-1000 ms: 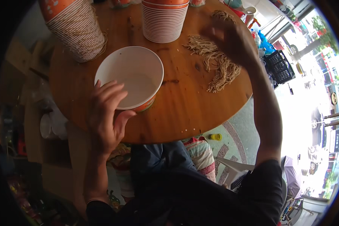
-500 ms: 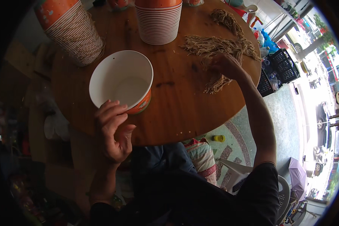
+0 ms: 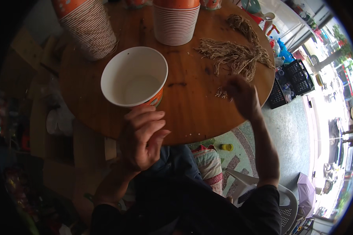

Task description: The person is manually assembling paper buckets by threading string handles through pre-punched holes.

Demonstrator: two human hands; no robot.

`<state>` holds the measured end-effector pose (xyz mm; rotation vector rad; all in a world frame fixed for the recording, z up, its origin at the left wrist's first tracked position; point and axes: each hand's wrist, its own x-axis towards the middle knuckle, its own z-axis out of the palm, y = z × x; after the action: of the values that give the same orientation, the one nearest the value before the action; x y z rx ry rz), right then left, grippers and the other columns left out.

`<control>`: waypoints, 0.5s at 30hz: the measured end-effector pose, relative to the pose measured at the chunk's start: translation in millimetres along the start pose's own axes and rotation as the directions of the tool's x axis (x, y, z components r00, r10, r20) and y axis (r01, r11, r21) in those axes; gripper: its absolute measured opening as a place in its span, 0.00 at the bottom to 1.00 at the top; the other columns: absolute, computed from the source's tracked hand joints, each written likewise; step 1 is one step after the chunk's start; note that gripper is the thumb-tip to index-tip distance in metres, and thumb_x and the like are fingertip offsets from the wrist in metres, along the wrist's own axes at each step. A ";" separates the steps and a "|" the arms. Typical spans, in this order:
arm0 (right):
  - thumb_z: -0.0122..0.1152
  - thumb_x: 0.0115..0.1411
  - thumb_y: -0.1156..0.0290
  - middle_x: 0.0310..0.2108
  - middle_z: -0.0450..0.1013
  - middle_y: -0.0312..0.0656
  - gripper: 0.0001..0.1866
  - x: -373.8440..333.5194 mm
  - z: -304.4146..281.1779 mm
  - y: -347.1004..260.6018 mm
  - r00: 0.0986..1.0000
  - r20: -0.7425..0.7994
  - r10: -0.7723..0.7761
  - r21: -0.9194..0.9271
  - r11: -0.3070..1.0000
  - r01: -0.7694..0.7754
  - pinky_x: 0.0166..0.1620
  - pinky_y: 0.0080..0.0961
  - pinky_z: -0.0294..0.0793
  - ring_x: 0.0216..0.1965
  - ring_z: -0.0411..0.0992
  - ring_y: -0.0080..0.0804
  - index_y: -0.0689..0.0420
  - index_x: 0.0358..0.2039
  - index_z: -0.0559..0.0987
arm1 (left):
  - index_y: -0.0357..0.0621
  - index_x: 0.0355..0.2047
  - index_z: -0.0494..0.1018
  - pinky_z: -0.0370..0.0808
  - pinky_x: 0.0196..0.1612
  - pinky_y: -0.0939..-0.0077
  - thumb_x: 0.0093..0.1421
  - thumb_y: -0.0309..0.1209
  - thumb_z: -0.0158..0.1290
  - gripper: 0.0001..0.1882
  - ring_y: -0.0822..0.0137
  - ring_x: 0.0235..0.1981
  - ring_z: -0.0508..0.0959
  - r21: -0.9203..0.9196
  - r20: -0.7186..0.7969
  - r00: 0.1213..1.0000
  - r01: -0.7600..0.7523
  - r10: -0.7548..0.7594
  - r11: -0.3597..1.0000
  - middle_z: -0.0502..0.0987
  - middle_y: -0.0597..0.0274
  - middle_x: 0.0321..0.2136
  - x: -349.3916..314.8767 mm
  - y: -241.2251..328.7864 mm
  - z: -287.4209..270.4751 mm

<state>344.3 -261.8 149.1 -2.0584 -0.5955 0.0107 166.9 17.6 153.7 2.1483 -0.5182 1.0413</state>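
Observation:
A large paper bucket (image 3: pixel 134 78), white inside with an orange printed outside, stands alone on the round wooden table, its mouth tilted toward me. Just in front of it, by its lower near side, is my left hand (image 3: pixel 143 137), fingers loosely bent and thumb apart, with nothing in it. My right hand (image 3: pixel 242 98) hovers at the near end of a pile of tan twine (image 3: pixel 239 55) on the right of the table. Motion smears its fingertips, so whether they pinch a strand cannot be made out. A few twine ends (image 3: pixel 221 93) show beside those fingers.
A tall leaning stack of buckets (image 3: pixel 91 33) stands at the left, another nested stack (image 3: pixel 175 23) at the back middle. Beyond the table's right edge are a black crate (image 3: pixel 298 78) with bottles and a white plastic chair (image 3: pixel 288 207). A yellow cup (image 3: pixel 226 147) lies on the floor.
My right hand has drawn back from the twine pile toward me. My left hand has come off the bucket's rim, lower and to the right. The whole view has shifted slightly.

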 end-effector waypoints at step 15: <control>0.67 0.63 0.86 0.36 0.81 0.44 0.11 -77.1 86.8 -63.5 0.988 0.116 -0.106 0.645 0.764 0.006 0.38 0.21 0.83 0.35 0.81 0.24 0.60 0.36 0.72 | 0.38 0.59 0.76 0.78 0.45 0.80 0.63 0.26 0.65 0.24 0.76 0.40 0.80 -0.480 0.497 0.657 0.753 -0.567 0.451 0.80 0.63 0.41 -8.4 13.1 -1.3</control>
<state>229.6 -197.2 136.1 -1.3668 -0.6344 0.2982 153.3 10.1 152.8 1.5732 -0.0631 0.0518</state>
